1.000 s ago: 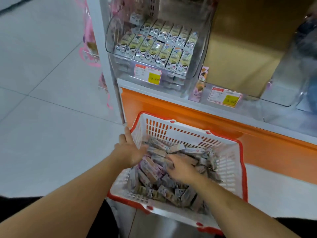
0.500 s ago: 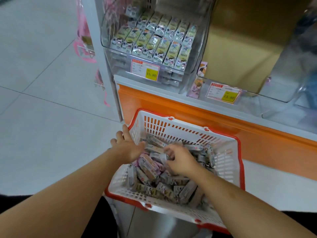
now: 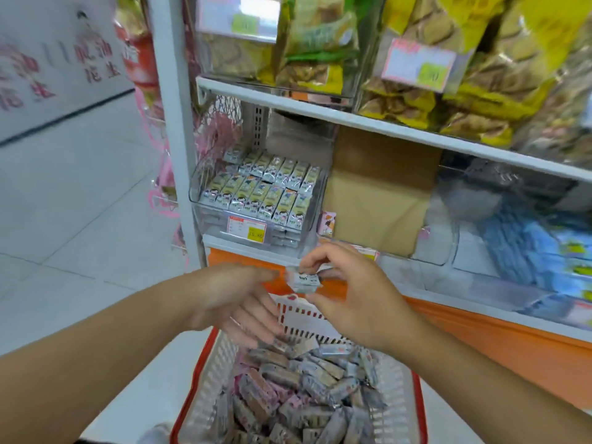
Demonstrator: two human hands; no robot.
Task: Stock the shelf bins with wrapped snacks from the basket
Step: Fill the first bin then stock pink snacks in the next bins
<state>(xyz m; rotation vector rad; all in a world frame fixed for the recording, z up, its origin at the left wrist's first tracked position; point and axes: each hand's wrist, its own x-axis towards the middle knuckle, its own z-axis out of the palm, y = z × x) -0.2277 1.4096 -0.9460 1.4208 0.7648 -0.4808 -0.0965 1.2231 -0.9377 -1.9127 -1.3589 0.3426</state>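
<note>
One snack raised above the basket (image 3: 221, 373)

Your right hand (image 3: 358, 299) pinches a wrapped snack (image 3: 302, 281) above the basket; your left hand (image 3: 230, 299) hovers beside it, fingers relaxed.

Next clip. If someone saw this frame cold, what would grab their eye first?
Probably the two hands at centre: the right hand pinches a small wrapped snack above the basket, and the left hand reaches toward it with loose fingers. Below them the red-rimmed basket is heaped with wrapped snacks. Behind, a clear bin of neatly rowed packets stands on the lower shelf, with yellow bags stacked above.
</note>
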